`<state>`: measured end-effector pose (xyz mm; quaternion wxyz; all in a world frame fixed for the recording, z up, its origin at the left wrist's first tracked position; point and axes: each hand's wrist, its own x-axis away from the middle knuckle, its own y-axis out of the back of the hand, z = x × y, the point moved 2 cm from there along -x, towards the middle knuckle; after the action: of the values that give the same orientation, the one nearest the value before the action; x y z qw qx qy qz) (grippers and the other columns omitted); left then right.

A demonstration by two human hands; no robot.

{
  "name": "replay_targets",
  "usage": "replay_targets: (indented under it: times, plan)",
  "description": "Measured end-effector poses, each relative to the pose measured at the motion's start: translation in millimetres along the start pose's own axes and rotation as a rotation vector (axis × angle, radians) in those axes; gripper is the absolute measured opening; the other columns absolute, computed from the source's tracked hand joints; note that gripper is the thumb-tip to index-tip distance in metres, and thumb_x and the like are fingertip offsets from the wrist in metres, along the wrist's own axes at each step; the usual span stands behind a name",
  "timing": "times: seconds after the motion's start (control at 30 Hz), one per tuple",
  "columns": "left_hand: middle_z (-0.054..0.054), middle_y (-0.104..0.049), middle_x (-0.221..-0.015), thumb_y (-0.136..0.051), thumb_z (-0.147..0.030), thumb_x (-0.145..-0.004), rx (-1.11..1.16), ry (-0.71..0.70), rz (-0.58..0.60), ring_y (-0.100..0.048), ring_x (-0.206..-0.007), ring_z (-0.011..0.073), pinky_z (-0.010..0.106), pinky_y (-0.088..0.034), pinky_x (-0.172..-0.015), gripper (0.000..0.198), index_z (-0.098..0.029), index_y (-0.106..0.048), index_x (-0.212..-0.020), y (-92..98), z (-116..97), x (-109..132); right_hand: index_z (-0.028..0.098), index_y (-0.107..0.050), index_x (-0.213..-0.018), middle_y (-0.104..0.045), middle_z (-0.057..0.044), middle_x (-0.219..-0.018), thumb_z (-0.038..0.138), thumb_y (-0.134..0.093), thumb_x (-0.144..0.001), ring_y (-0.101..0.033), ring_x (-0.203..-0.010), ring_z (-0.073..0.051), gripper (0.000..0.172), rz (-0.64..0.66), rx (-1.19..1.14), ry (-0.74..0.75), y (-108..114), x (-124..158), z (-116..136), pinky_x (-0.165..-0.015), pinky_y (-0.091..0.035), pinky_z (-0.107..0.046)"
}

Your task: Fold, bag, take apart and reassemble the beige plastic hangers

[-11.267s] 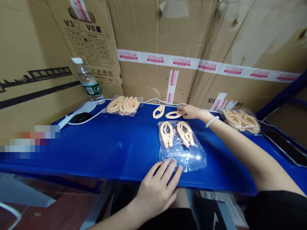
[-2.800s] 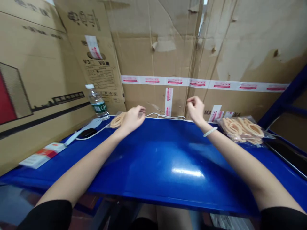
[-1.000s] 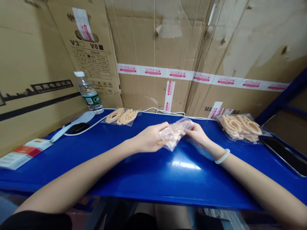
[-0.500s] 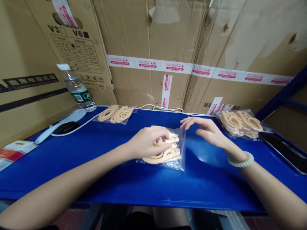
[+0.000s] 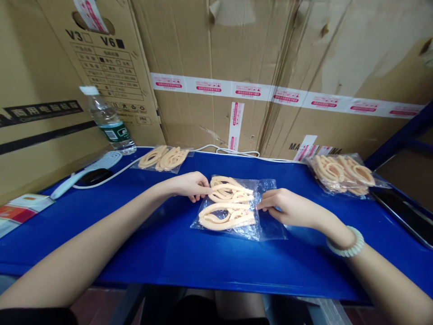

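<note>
A clear plastic bag (image 5: pixel 248 232) lies flat on the blue table, holding several beige, flattened loop-shaped pieces (image 5: pixel 225 215) in two groups. At its upper left edge, my left hand (image 5: pixel 192 184) has its fingers curled and pinched against the bag. From the other side, my right hand (image 5: pixel 282 205), with a pale beaded bracelet (image 5: pixel 348 243) on the wrist, pinches the bag's loose right end. Its fingertips are partly hidden by the hand itself.
Similar filled bags lie at the back left (image 5: pixel 162 159) and in a stack at the right (image 5: pixel 343 171). A water bottle (image 5: pixel 113 124), a hairbrush (image 5: pixel 88 171), a white cable (image 5: pixel 233 152) and a dark phone-like slab (image 5: pixel 402 214) are around. Cardboard (image 5: pixel 209 117) walls the back.
My left hand has moved left, off the loops to the bag's left edge. My right hand has come down onto the bag's right end, which now spreads out further right.
</note>
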<state>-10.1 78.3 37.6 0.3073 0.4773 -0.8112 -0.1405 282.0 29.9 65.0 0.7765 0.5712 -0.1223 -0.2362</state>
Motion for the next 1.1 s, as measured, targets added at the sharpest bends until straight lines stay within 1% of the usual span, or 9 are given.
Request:
replay_targets:
  times: [0.1,0.2,0.3,0.43,0.57,0.7,0.77,0.93,1.1]
  plan:
    - [0.006,-0.072,-0.065,-0.086,-0.044,-0.059,0.100,-0.031,0.087,-0.070,-0.063,0.0189,0.023,-0.054,-0.053,0.034,-0.016,-0.070,-0.069,0.4,0.7,1.1,0.019,-0.077,-0.104,-0.074,-0.007,-0.098,0.001,-0.048,-0.084,-0.070,-0.087,-0.019,0.040,-0.103,-0.046,0.022,3.3,-0.4,-1.0,-0.079,-0.053,-0.028]
    - [0.008,-0.075,-0.074,-0.085,-0.041,-0.061,0.217,-0.028,0.100,-0.074,-0.073,0.0213,0.026,-0.057,-0.060,0.034,-0.016,-0.065,-0.071,-0.3,-0.2,1.7,0.021,-0.076,-0.111,-0.075,-0.007,-0.099,0.004,-0.048,-0.088,-0.071,-0.088,-0.019,0.039,-0.242,-0.106,0.044,7.2,0.7,-3.5,-0.080,-0.054,-0.029]
    - [0.007,-0.074,-0.075,-0.081,-0.033,-0.067,0.380,-0.020,0.036,-0.074,-0.073,0.0207,0.027,-0.057,-0.064,0.028,-0.017,-0.059,-0.074,-4.4,-3.9,0.6,0.021,-0.074,-0.115,-0.076,-0.006,-0.101,0.007,-0.050,-0.090,-0.072,-0.090,-0.018,0.037,-0.327,-0.156,0.031,5.9,0.8,-8.7,-0.081,-0.055,-0.028]
    - [0.002,-0.066,-0.061,-0.070,-0.022,-0.074,0.530,-0.036,-0.166,-0.069,-0.060,0.0171,0.021,-0.046,-0.053,0.015,-0.018,-0.055,-0.074,-8.9,-10.7,-3.3,0.023,-0.076,-0.108,-0.076,-0.006,-0.111,0.008,-0.050,-0.093,-0.071,-0.106,-0.020,0.032,-0.366,-0.204,0.059,-1.9,-1.6,-15.2,-0.094,-0.056,-0.032]
    - [-0.004,-0.054,-0.056,-0.062,-0.019,-0.078,0.600,-0.073,-0.360,-0.055,-0.049,0.0102,0.020,-0.037,-0.048,0.015,-0.019,-0.049,-0.069,-8.1,-14.3,-7.1,0.024,-0.068,-0.130,-0.055,-0.009,-0.149,0.018,-0.049,-0.102,-0.045,-0.142,-0.026,0.035,-0.310,-0.116,0.119,-12.4,-6.0,-13.4,-0.120,-0.036,-0.046]
    - [-0.004,-0.051,-0.059,-0.054,-0.017,-0.082,0.653,-0.089,-0.466,-0.049,-0.050,0.0091,0.021,-0.037,-0.049,0.014,-0.020,-0.048,-0.070,-9.4,-14.2,-8.3,0.024,-0.031,-0.160,-0.026,-0.006,-0.166,0.030,-0.042,-0.108,-0.019,-0.154,-0.024,0.054,-0.156,0.010,0.113,-25.4,-10.6,-7.7,-0.127,-0.018,-0.047]
    - [-0.005,-0.049,-0.057,-0.053,-0.016,-0.083,0.670,-0.082,-0.486,-0.047,-0.047,0.0092,0.022,-0.036,-0.048,0.015,-0.020,-0.047,-0.070,-13.5,-13.4,-8.5,0.024,-0.023,-0.163,-0.023,-0.007,-0.167,0.035,-0.039,-0.109,-0.016,-0.155,-0.025,0.058,-0.127,0.052,0.121,-29.8,-11.9,-5.9,-0.128,-0.015,-0.047]
    - [-0.006,-0.048,-0.053,-0.055,-0.017,-0.084,0.699,-0.081,-0.490,-0.042,-0.043,0.0087,0.020,-0.029,-0.044,0.015,-0.020,-0.048,-0.071,-29.1,-10.7,-10.1,0.023,-0.031,-0.160,-0.028,-0.012,-0.165,0.037,-0.037,-0.109,-0.018,-0.154,-0.028,0.054,-0.085,0.164,0.123,-32.3,-12.2,-3.8,-0.126,-0.016,-0.052]
    - [-0.004,-0.055,-0.060,-0.058,-0.014,-0.083,0.760,-0.096,-0.472,-0.051,-0.050,0.0088,0.020,-0.040,-0.050,0.016,-0.019,-0.049,-0.070,-40.9,-11.5,-12.2,0.028,-0.033,-0.160,-0.023,-0.009,-0.167,0.040,-0.040,-0.107,-0.013,-0.155,-0.033,0.055,-0.043,0.251,0.123,-32.1,-11.5,-3.2,-0.124,-0.015,-0.058]
